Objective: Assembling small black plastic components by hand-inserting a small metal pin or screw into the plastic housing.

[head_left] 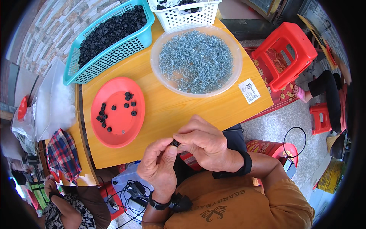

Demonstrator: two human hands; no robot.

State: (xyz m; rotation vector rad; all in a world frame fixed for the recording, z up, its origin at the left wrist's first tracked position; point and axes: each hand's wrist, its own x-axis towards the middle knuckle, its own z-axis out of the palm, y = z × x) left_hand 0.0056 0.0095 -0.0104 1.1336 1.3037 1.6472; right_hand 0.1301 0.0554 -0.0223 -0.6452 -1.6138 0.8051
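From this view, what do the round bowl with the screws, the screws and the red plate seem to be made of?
Round bowl: probably thin clear plastic, as the table shows through its rim.
Screws: apparently metal, silvery-grey with small glints.
Red plate: likely plastic, one even colour with a soft sheen.

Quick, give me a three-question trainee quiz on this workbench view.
1. True or false: the clear round plastic bowl holds silver screws.
2. Which container holds only a few small black plastic caps?
A. the turquoise plastic basket
B. the red oval plastic tray
C. the white plastic basket
3. Fill in: the left hand and right hand pinch a small ____ part between their fingertips.

Key: 1 true; 2 B; 3 black.
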